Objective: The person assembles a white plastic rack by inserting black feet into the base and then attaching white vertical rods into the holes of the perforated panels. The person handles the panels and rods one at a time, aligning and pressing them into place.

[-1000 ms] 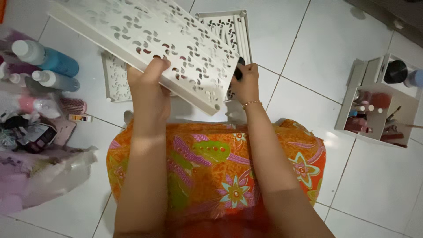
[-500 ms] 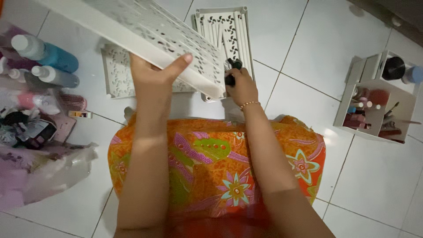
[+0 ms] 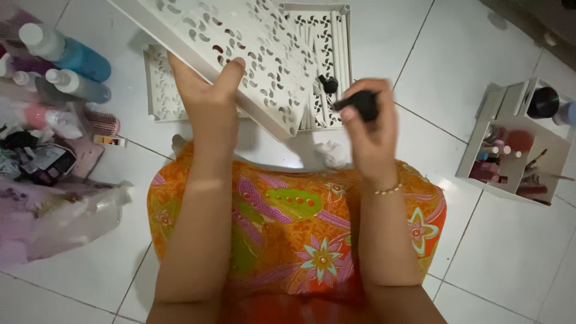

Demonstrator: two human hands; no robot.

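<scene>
the white perforated panel (image 3: 240, 54) runs off the top edge; fingers (image 3: 360, 114) hide most of a blurred black object (image 3: 362, 102).

Left hand (image 3: 207, 96) grips the tilted white perforated panel (image 3: 240, 48) from below, right hand (image 3: 372, 129) pinches a small black tool (image 3: 359, 102) just beside the panel's lower corner, bottles (image 3: 66, 66) lying left, a white organiser (image 3: 516, 144) standing right

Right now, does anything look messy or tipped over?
Yes. Two bottles lie on their sides on the tiled floor at the left, beside a jumbled heap of toiletries. The left hand holds the white pierced panel tilted; the right hand grips a small black thing.
</scene>
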